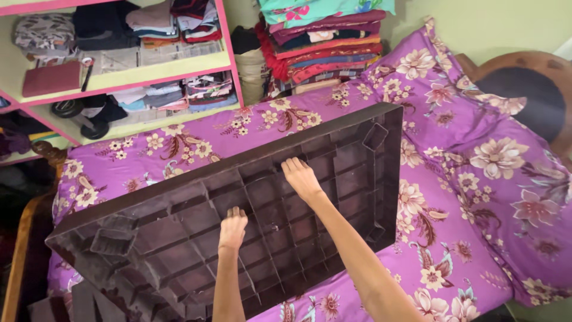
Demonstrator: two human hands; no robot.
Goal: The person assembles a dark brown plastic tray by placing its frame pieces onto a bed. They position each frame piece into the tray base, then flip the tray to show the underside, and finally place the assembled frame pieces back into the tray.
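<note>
Head view. I had both hands on the underside of a dark brown plastic tabletop (pixel 179 226), which lay upside down across the middle of the frame on a bed covered by a purple flowered sheet (pixel 476 197). My left hand (pixel 232 228), at lower centre, was curled with its fingers hooked over one of the ribs of the grid. My right hand (pixel 301 177), just above and to the right of it, lay with fingers spread and bent against another rib; I could not tell how firmly either hand gripped. The tabletop reached from the lower left corner to the upper centre. At upper left stood a pink-edged shelf (pixel 149 71) of folded clothes; at top centre, a stack of folded cloths (pixel 325 45).
</note>
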